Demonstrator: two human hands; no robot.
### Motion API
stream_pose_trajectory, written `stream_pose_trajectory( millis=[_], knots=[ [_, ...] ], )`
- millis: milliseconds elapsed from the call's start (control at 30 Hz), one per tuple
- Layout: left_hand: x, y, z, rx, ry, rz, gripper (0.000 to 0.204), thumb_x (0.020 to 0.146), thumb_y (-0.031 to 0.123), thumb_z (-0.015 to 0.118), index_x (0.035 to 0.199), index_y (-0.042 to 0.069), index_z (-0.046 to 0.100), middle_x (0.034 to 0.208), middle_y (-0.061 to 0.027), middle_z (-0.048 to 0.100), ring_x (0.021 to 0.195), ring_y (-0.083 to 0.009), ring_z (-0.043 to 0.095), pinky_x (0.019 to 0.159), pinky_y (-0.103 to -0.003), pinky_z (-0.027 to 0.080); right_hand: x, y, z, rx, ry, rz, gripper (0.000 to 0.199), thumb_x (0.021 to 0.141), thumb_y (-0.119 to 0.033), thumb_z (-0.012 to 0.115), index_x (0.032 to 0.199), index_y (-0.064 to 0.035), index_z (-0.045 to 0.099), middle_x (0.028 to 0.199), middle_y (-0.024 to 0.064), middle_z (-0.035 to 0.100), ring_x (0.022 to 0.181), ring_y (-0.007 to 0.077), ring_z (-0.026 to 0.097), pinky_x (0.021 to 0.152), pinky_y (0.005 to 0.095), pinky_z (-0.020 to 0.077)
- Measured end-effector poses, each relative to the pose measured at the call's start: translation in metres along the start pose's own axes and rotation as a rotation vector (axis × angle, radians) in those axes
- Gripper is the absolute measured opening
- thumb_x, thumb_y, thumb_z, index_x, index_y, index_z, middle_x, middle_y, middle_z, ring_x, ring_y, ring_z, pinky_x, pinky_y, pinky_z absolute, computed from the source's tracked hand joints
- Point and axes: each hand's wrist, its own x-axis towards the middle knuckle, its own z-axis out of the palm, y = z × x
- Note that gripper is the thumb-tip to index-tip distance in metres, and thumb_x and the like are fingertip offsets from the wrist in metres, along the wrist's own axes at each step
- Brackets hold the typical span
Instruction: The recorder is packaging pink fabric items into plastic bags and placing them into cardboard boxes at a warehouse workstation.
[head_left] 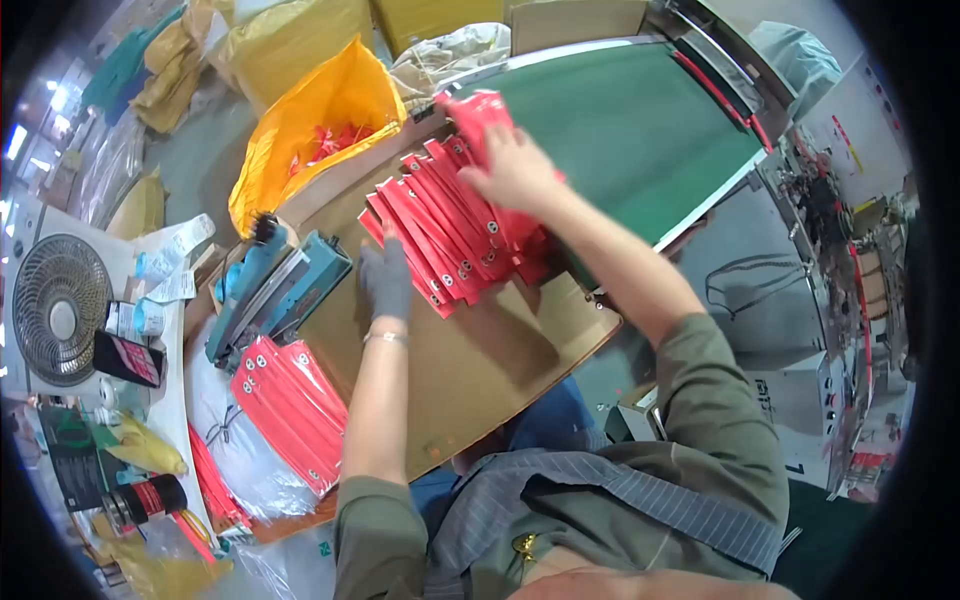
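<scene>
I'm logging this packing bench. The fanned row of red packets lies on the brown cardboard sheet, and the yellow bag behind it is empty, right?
Not quite. The head view shows the yellow bag holds red items. The red packets do lie fanned on the cardboard sheet, under the left hand and right hand.

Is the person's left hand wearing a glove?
Yes, the left hand wears a grey glove and rests by the fanned red packets, while the right hand is bare.

yellow plastic bag (300, 120) stuffed with red bits up top, teal heat sealer (275, 295) left of the cardboard, grey fan (58, 308) at far left, green conveyor belt (620, 130), dark bottle (140, 500) down low
</scene>
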Motion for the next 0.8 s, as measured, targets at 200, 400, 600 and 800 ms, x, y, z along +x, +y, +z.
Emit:
stream_pose_trajectory(
  millis=[200, 400, 600, 800],
  knots=[
    [-0.011, 0.005, 0.048, 0.052, 0.276, 0.146, 0.085, 0.083, 0.054, 0.057, 0.126, -0.016, 0.037, 0.121, -0.034, 0.048, 0.115, -0.0423, 0.048, 0.099, -0.042, 0.037, -0.002, -0.031, 0.063, -0.077, -0.109, 0.254, 0.087, 0.082, -0.061, 0.05, 0.134, 0.0068, 0.032, 0.134, 0.0246, 0.041, 0.117, 0.0363, 0.049, 0.096, 0.0421, 0.0429],
    [0.006, -0.012, 0.012, -0.56, -0.118, 0.021, 0.076, 0.081, 0.049, 0.063, 0.121, -0.013, 0.048, 0.113, -0.0261, 0.056, 0.103, -0.0283, 0.058, 0.089, -0.035, 0.047, 0.002, -0.038, 0.071, 0.317, -0.301, 0.47, 0.088, 0.068, -0.073, 0.059, 0.097, 0.0104, 0.062, 0.097, 0.0271, 0.064, 0.093, 0.033, 0.064, 0.084, 0.0376, 0.0498],
    [-0.016, -0.011, -0.018, -0.871, -0.391, -0.251, 0.073, 0.076, 0.046, 0.071, 0.117, -0.011, 0.054, 0.107, -0.0164, 0.06, 0.093, -0.0203, 0.06, 0.08, -0.031, 0.05, -0.048, -0.073, 0.088, 1.176, -0.653, 0.419, 0.076, 0.062, -0.058, 0.074, 0.099, 0.0078, 0.065, 0.091, 0.018, 0.067, 0.085, 0.0238, 0.066, 0.074, 0.0318, 0.0509],
    [-0.031, -0.033, -0.04, -0.769, -0.274, -0.251, 0.065, 0.073, 0.047, 0.074, 0.101, -0.01, 0.059, 0.089, -0.0101, 0.059, 0.076, -0.0152, 0.054, 0.069, -0.029, 0.046, -0.069, -0.107, 0.042, 0.917, -0.62, 0.426, 0.073, 0.064, -0.057, 0.073, 0.098, 0.0066, 0.065, 0.094, 0.0193, 0.066, 0.09, 0.0258, 0.064, 0.082, 0.0354, 0.0493]
  ],
)
